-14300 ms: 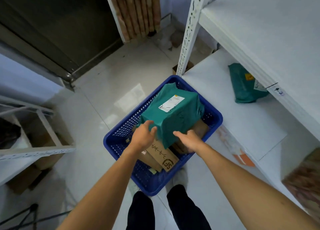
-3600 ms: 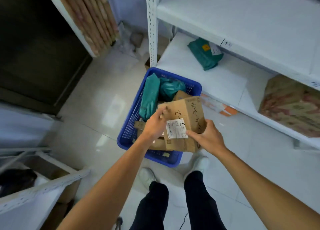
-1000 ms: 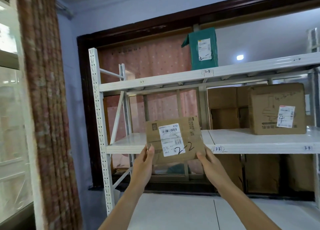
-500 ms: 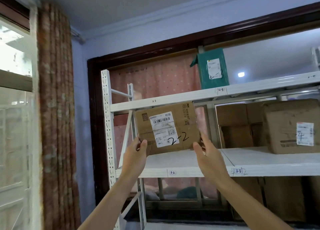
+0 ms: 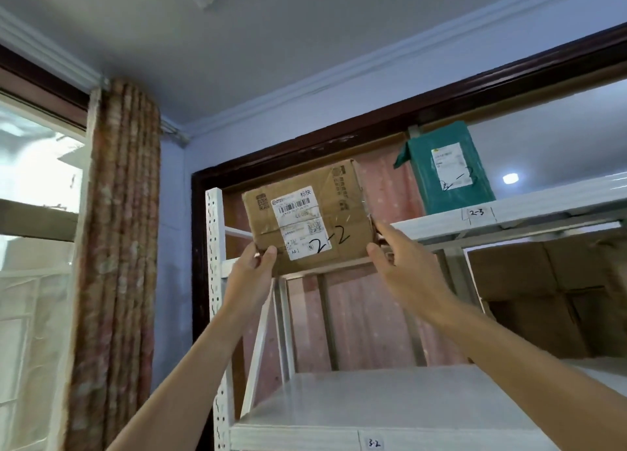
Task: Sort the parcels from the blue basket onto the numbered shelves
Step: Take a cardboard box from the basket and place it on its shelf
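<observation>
The cardboard parcel marked 2-2 (image 5: 307,218) has risen from chest height to the top shelf's front edge (image 5: 441,226); left hand (image 5: 252,274) and right hand (image 5: 400,267) grip its lower corners, ready to slide it in.

Cardboard parcel (image 5: 307,218) marked 2-2, left hand (image 5: 250,274), right hand (image 5: 400,264), top shelf (image 5: 509,216)

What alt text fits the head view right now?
Both hands, left hand and right hand, hold a cardboard parcel marked 2-2 up at the top shelf of a white rack. A green parcel stands to its right above a 2-3 tag.
</observation>
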